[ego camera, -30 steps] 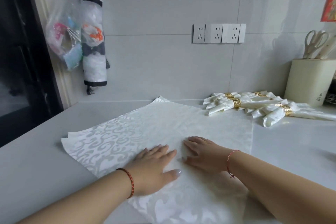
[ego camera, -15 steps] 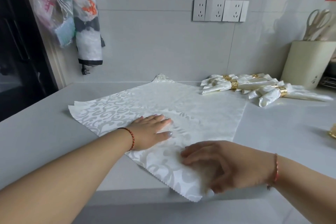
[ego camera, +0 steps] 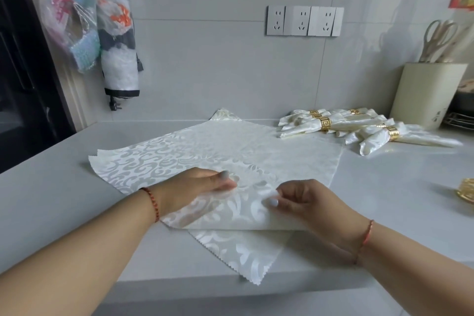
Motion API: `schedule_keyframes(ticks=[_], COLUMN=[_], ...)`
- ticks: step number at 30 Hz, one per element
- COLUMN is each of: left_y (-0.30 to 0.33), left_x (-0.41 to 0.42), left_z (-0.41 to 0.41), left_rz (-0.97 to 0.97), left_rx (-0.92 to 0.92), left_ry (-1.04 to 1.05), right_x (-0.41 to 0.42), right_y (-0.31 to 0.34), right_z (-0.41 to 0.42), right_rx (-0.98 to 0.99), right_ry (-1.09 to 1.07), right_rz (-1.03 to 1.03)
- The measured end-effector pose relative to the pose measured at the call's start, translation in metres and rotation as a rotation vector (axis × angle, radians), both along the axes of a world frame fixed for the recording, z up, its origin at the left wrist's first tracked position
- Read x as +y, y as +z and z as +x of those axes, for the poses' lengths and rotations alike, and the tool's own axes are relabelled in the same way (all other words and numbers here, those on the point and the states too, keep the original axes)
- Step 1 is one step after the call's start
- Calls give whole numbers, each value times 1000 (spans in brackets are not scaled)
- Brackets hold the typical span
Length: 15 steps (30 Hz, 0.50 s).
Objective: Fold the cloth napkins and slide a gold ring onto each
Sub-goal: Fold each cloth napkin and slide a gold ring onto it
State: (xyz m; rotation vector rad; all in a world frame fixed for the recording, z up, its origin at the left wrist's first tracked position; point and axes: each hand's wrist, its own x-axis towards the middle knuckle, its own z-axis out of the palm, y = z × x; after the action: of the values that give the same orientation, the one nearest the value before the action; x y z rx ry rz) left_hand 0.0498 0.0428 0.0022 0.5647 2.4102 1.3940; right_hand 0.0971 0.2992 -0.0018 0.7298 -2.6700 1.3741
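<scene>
A stack of cream patterned cloth napkins (ego camera: 230,151) lies spread on the grey counter (ego camera: 51,187), one corner hanging over the front edge. The top napkin's near corner is folded up and over. My left hand (ego camera: 195,187) pinches this folded part at its left. My right hand (ego camera: 302,200) pinches it at its right, thumb on top. Several rolled napkins with gold rings (ego camera: 341,123) lie at the back right. A loose gold ring (ego camera: 466,190) shows at the right edge.
A cream knife block with scissors (ego camera: 425,92) stands at the back right against the tiled wall. Plastic bags (ego camera: 89,25) hang on the wall at the left beside a dark doorway. A row of sockets (ego camera: 305,20) is on the wall.
Both hands went from lying flat on the napkin to pinching its near corner, which is now lifted and folded over toward the middle. The view has tilted down.
</scene>
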Motion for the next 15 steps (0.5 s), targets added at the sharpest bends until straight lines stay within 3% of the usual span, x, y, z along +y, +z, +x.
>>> schedule_keyframes(ticks=[1,3,5,6,8,11,15], left_y=[3,-1,-14,-17,-15,-4,8], left_x=[-2,-1,1,2,1,-1,-3], left_z=[8,23,36,41,49,61,89], left_rz=[42,-115,-259,-230,-120,-44,-55], left_rx=[40,271,554,630,678,694,611], left_ry=[-48,-54,62,150,250,288,270], right_x=[1,2,4,6,9,18,27], right_y=[0,1,5,7,10,15,28], right_z=[-3,-7,-9,-7,-4,6,32], right_rx=[28,80,58,32,11,240,318], right_ry=[-38,-110,-137,-124,-48,-53,-14], right_rz=[-13,-48,-124,-147,-120,101,108])
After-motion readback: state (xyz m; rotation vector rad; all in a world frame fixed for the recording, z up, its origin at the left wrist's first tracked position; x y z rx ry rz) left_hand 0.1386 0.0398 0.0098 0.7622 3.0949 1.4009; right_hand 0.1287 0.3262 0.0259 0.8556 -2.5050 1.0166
